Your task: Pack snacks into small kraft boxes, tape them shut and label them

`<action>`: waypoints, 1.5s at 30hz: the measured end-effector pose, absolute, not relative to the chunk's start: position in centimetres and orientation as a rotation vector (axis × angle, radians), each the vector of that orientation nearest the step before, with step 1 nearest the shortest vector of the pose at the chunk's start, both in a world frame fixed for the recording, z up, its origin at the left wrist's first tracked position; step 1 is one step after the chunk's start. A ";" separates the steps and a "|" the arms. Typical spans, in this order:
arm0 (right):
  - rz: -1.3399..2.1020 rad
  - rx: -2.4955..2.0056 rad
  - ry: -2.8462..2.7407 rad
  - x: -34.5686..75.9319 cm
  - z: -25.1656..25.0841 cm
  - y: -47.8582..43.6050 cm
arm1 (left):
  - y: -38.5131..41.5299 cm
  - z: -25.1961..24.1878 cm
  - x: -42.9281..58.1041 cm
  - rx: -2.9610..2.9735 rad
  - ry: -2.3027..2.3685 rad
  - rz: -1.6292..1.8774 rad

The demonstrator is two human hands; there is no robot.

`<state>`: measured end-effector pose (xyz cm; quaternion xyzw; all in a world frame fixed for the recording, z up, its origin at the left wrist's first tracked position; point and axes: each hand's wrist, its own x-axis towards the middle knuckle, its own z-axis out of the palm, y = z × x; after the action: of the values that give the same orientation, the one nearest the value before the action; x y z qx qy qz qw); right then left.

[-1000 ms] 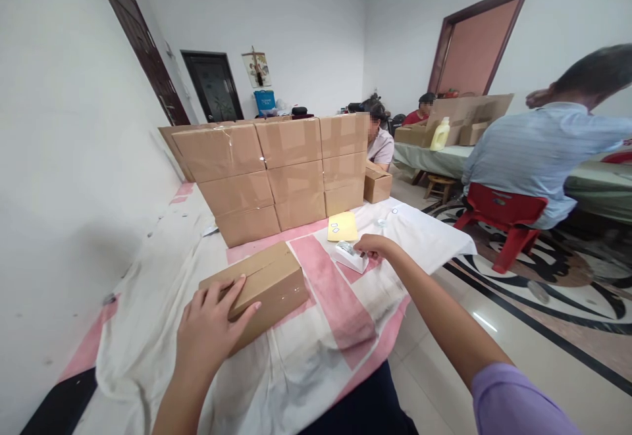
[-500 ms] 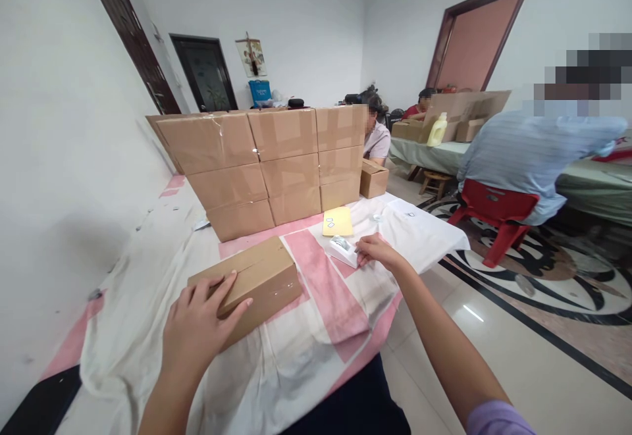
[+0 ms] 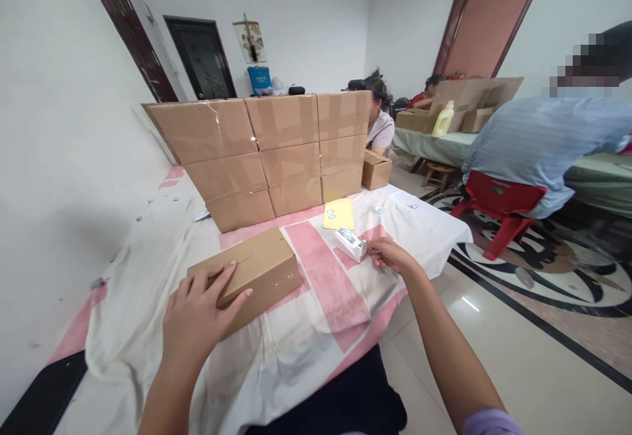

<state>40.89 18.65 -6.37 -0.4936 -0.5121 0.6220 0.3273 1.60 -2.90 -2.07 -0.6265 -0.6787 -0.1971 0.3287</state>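
Observation:
A closed cardboard box [image 3: 257, 270] lies on the cloth-covered table, and my left hand [image 3: 202, 300] rests on its left part with the fingers spread. To the right, a white tape dispenser [image 3: 348, 244] sits on the cloth. My right hand [image 3: 388, 254] is at the dispenser's right end, its fingers pinched together; what they hold is too small to make out. Just behind the dispenser lies a yellow sheet [image 3: 338, 214] with small outlined shapes on it.
Stacked cardboard boxes [image 3: 289, 152] form a wall across the table's back. A smaller box [image 3: 376, 170] stands at their right end. One person sits behind the stack; another, on a red chair [image 3: 503, 204], sits at a second table on the right.
My right hand has moved slightly right, away from the dispenser's side to its end. My left hand stays on the box. The whole view has shifted a little.

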 end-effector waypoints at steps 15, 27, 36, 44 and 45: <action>1.570 -1.362 -1.315 40.4 -5.9 17.3 | -3.1 -1.5 2.3 -1.618 -1.783 -0.529; 1.516 -1.245 -1.259 39.8 -8.1 17.6 | -3.3 -1.4 2.4 -1.633 -1.797 -0.547; 1.361 -1.194 -1.281 39.3 -9.5 17.0 | -3.4 -1.4 2.7 -1.610 -1.862 -0.535; 1.241 -1.290 -1.256 38.3 -9.6 16.5 | -3.6 -1.1 2.8 -1.650 -1.939 -0.520; 1.254 -1.290 -1.258 38.4 -9.3 16.4 | -3.6 -1.1 2.7 -1.651 -1.944 -0.518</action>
<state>38.42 16.37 -9.28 -0.5230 -0.5100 0.5084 0.4560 2.74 -3.60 -1.09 -0.6114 -0.7201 -0.1918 0.2662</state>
